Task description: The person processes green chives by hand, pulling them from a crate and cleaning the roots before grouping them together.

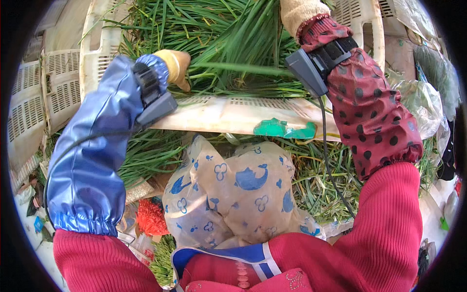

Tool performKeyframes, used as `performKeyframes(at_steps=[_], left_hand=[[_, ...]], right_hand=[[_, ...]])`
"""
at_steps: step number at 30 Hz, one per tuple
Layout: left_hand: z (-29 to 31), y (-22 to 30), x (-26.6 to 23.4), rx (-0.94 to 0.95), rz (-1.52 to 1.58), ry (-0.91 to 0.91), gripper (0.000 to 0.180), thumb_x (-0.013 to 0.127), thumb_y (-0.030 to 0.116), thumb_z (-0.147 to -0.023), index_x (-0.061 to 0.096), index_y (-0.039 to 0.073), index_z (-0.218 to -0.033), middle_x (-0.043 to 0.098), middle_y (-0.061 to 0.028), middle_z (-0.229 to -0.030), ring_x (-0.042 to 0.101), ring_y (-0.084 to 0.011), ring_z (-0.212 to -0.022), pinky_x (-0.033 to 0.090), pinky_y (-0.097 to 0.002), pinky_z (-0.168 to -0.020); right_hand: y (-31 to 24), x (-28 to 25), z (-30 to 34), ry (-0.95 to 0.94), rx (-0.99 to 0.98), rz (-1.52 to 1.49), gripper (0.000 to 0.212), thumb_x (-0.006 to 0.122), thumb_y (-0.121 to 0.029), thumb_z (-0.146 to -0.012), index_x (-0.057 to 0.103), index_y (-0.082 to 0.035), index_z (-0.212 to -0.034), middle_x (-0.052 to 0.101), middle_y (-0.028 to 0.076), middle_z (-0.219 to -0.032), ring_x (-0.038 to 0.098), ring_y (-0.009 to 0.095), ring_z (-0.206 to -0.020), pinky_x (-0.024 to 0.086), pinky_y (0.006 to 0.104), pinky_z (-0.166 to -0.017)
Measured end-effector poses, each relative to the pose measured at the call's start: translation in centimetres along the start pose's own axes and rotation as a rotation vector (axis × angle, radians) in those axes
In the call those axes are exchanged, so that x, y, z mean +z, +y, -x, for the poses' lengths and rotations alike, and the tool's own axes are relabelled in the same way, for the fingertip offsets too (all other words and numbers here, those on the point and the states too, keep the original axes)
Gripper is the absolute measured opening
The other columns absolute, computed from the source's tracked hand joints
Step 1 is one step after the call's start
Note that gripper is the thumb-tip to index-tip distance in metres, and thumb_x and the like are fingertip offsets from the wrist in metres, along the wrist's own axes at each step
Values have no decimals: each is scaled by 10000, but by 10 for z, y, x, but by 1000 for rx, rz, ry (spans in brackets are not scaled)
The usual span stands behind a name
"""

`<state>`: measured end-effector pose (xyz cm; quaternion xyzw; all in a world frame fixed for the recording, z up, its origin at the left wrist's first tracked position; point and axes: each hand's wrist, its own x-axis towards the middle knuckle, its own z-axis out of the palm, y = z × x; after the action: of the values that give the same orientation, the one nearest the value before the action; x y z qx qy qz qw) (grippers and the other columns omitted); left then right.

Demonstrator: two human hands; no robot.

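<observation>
Long, thin green chives point(219, 29) fill a dirty white slotted plastic crate point(214, 114) in front of me. My left hand point(175, 68), in a yellow glove, is at the crate's near left, its fingers curled beside the leaves. Whether it grips any is hidden. Up at the top edge, my right hand point(301, 17) wears a pale knitted glove and reaches into the chives, its fingers out of sight. Between my hands a few leaves are smeared by motion. A blue sleeve cover point(92, 160) is on my left forearm, a dark red spotted one point(369, 112) on my right.
An apron point(228, 190) with blue whale prints covers my lap. More loose leaves point(321, 180) lie below the crate. Other slotted crates point(29, 107) stand at left, plastic bags point(418, 104) at right. Near my left knee is a red-orange mesh bundle point(152, 216). Cables hang from both wrist devices.
</observation>
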<state>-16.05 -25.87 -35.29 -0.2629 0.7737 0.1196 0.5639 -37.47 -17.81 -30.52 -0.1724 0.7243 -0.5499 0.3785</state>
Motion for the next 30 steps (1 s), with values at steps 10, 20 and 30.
performKeyframes(at_steps=[10, 20, 30], left_hand=[[-16, -19, -16, 74, -266, 262, 397, 689, 196, -771, 645, 130, -1160, 690, -148, -970, 657, -341, -922, 513, -433, -827], [36, -48, -24, 176, 121, 77, 356, 649, 93, -837, 609, 10, -1181, 690, -168, -834, 664, -307, -771, 517, -390, -707], [179, -10, -171, -22, 152, -125, 424, 619, 185, -904, 534, 54, -1298, 637, -114, -1120, 588, -206, -948, 500, -355, -804]], right_hand=[[2, -22, -10, 120, -4, 294, 419, 663, -361, -806, 702, 11, -994, 701, 149, -965, 634, 233, -875, 465, 342, -799], [28, -24, -26, 49, 13, -266, 144, 706, -133, -800, 654, -18, -871, 636, 38, -784, 574, 161, -692, 475, 317, -645], [-84, 0, 73, -713, -356, 315, 237, 705, -115, -815, 651, -32, -1031, 659, 64, -855, 635, 181, -761, 561, 324, -701]])
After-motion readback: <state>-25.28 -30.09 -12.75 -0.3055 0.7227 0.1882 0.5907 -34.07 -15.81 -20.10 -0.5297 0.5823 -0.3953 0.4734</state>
